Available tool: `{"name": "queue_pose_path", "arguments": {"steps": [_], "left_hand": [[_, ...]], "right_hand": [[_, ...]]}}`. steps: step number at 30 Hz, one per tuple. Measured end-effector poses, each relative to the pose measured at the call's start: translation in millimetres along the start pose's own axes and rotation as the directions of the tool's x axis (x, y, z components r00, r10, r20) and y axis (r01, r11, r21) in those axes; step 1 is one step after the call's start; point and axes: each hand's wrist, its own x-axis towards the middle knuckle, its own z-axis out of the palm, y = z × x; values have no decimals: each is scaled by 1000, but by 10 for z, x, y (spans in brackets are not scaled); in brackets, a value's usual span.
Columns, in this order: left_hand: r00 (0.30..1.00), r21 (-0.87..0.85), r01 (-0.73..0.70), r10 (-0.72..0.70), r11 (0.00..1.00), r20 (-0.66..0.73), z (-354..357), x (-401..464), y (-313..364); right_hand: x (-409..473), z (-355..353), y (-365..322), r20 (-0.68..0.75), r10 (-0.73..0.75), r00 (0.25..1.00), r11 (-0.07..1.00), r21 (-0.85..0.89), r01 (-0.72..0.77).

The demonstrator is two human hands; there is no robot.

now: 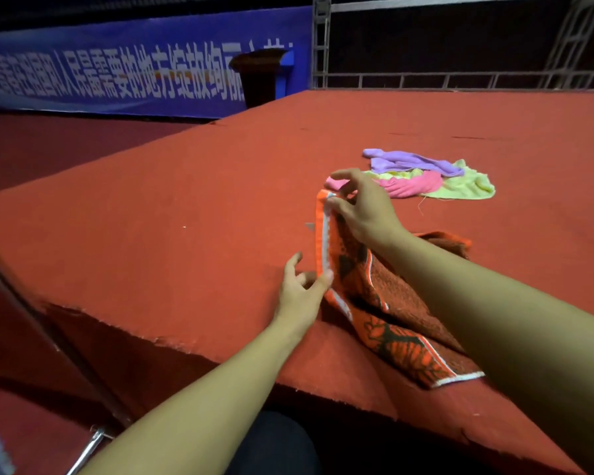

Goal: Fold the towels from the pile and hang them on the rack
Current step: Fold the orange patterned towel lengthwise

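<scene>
Pinching the orange towel (374, 289) edge, my right hand (360, 207) holds its far corner, my left hand (302, 289) its near one. I'd match both corners squarely before creasing, clear of the pile (426, 176) beyond.

An event hall with a carpeted stage

A raised platform covered in red carpet (220, 173) fills the middle of the frame, its torn edge running along the lower left. A long blue banner (117, 70) with white characters spans the upper left, a dark lectern (259, 75) stands before it, and metal truss framing (321, 39) with railings, possibly stage rigging, crosses the dim upper right.
</scene>
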Motion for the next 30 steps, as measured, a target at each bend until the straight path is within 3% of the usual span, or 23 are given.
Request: {"name": "queue_pose_path", "arguments": {"steps": [2,5,12,17,22,25,30], "left_hand": [[995,-96,18,-8,995,104,98,-163,10],[976,-110,79,-55,991,210,227,-366,-32],[970,191,1,-48,982,240,357,-465,11],[977,159,-13,-21,987,211,504,-487,8],[995,-100,31,-22,995,93,492,-377,20],[984,-198,18,17,980,177,392,-452,-28],[930,-124,6,40,992,366,252,-614,-127]], "right_hand": [[75,-153,-21,-99,46,994,999,14,-44],[159,-265,-19,-203,120,972,992,66,-109],[168,-172,54,-181,147,972,989,63,-137],[186,-165,116,-205,166,965,985,76,-153],[208,-295,172,-240,184,953,980,112,-162],[201,-390,227,-240,203,949,977,110,-181],[127,-386,312,-126,155,980,985,95,-144]]}}
